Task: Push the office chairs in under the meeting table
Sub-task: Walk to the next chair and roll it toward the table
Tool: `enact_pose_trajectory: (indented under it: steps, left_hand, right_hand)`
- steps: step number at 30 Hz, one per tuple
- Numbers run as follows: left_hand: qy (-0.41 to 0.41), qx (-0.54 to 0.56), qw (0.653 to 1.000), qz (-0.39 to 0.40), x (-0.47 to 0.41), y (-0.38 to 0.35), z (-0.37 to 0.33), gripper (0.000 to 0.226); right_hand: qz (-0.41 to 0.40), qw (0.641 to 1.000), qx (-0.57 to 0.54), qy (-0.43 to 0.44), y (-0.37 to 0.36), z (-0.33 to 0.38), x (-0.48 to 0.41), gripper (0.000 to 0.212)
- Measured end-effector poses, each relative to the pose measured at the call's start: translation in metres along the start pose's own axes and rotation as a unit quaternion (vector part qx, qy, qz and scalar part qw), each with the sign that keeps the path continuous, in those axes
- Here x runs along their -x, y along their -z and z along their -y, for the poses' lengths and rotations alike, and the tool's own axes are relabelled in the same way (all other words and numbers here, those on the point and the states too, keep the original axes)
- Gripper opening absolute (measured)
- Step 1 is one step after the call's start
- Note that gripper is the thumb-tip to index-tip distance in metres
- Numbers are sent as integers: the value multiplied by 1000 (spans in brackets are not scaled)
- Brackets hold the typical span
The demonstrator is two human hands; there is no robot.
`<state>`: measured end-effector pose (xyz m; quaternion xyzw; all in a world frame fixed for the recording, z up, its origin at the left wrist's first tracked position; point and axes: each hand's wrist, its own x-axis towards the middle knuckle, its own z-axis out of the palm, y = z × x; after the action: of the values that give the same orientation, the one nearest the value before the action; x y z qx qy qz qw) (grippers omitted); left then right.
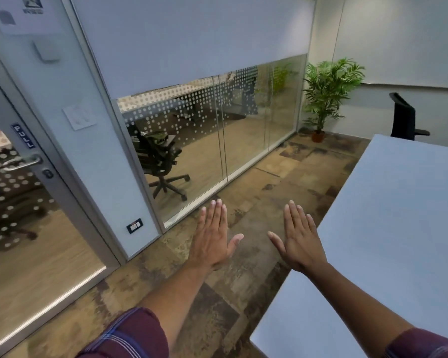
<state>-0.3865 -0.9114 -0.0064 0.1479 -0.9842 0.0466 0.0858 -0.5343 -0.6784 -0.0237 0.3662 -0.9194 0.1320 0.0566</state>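
Stretching forward over the patterned carpet point(246, 192), both bare hands are held flat, palms down, with fingers straight and close together. Nothing is grasped by the left hand point(212, 239) or by the right hand point(301, 241), and neither is seen resting on anything. The right hand is held at the near edge of the white meeting table point(398, 215), which fills the right of the view. One black office chair point(402, 117) is seen at the table's far end. Its backrest and one armrest rise above the tabletop, and its seat is hidden behind the table. In the far corner a small reddish-brown pot point(317, 136) is set on the floor, and a green palm-like plant point(329, 86) is held in it. A second black chair point(158, 161) is seen beyond the glass partition point(243, 130), outside the room.
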Motion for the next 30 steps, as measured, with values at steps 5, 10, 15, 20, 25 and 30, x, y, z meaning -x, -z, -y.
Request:
enact_pose_trajectory:
  steps: [5,10,15,20,25,30]
  left_hand:
    - [-22,3,1000,1,-69,-16,80,101]
    - [-40,-1,999,-2,-127,-23,157,102]
    - [-42,5,999,-3,-173,-40,204,103]
    - [-63,8,998,7,-228,-54,217,101]
    - [-104,30,994,-5,-303,-71,203,104]
    - [-124,47,991,-11,-402,-95,177,103]
  right_hand:
    - [-6,999,3,-34,-29,36,-80,104]
    - [-16,997,-8,-71,-55,72,-153,102]
    - [-19,996,-2,-91,-78,89,-210,99]
    - [-27,993,8,-115,-84,78,-260,99]
    - [-32,989,19,-145,-88,46,-312,97]
    - [-31,986,20,-163,-92,-13,-374,98]
